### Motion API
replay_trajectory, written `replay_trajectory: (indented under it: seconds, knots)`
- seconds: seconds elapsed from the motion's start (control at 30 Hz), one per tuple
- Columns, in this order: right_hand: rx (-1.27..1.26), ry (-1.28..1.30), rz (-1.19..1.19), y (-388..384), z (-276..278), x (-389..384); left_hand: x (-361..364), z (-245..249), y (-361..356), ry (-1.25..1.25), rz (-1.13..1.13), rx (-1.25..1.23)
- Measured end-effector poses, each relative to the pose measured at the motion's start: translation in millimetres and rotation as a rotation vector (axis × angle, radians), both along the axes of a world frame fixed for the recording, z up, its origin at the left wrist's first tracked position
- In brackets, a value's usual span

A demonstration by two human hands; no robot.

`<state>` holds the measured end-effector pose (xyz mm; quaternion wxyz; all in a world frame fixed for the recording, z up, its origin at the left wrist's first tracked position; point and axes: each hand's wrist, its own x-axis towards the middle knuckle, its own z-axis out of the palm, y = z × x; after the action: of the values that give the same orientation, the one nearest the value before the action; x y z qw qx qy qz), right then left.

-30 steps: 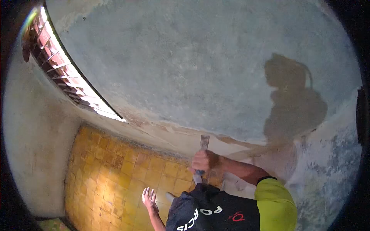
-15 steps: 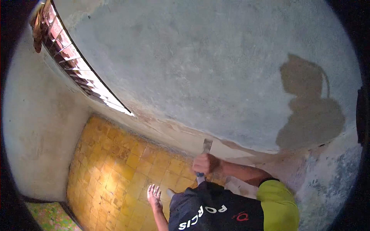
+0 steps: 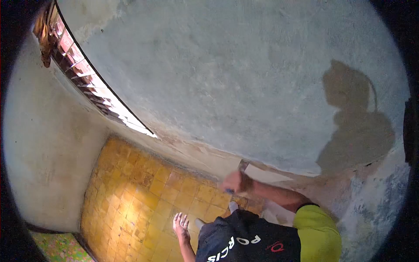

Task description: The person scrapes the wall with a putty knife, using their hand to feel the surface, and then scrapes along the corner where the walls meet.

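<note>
The grey-green plastered wall [image 3: 227, 78] fills most of the view, its edges lost in the dark rim of the lens, and its lower right part is mottled and hard to read. Below it the yellow tiled floor [image 3: 139, 196] is cut off at the bottom and partly covered by the person's own body. A slatted window [image 3: 87, 83] runs along the upper left, its bright lower end too washed out to show detail. A shadow [image 3: 353, 126] of a head and shoulders lies on the wall at the right. The dark garment [image 3: 248, 240] with white letters and the yellow sleeve [image 3: 318, 231] hide the floor right beneath them. The right hand [image 3: 235, 182] is blurred, closed in a fist around the handle of a scraper [image 3: 242, 166]; only a bit of blade shows above the knuckles and a speck of blue handle below, so the tool's shape is unclear. The blade meets the wall low down, near the floor line, just beside a pale bare patch [image 3: 266, 175]. The left hand [image 3: 180, 222] hangs over the tiles, fingers spread, holding nothing, well apart from the scraper.
</note>
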<state>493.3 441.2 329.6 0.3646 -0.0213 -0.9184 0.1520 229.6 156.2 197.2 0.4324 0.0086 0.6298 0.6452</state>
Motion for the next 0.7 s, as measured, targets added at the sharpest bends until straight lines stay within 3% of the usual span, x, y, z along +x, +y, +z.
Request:
replay_trajectory:
  seconds: [0.07,0.17,0.2,0.3,0.33,0.43,0.57,0.7]
  knots:
    - [0.099,-0.071,0.065,-18,29,2,1,4,2,0.01,0.002,0.012]
    - [0.056,0.034,0.134,19,41,12,-3,-3,-6,0.002,0.014,-0.002]
    - [-0.14,0.117,0.025,29,7,19,-4,-4,-6,0.004,0.01,-0.003]
    - [0.043,0.027,0.203,10,11,14,-9,1,-1,-0.02,0.046,-0.013]
    - [0.246,0.079,0.168,-6,31,16,-7,3,-2,-0.038,0.072,-0.022]
    - [0.223,0.152,0.036,10,16,23,-6,4,-6,-0.016,0.068,0.02]
    - [0.125,0.054,0.151,-7,22,16,-5,10,0,-0.009,0.004,-0.012]
    - [0.159,0.099,0.119,-4,40,25,-8,8,1,0.011,0.008,-0.002]
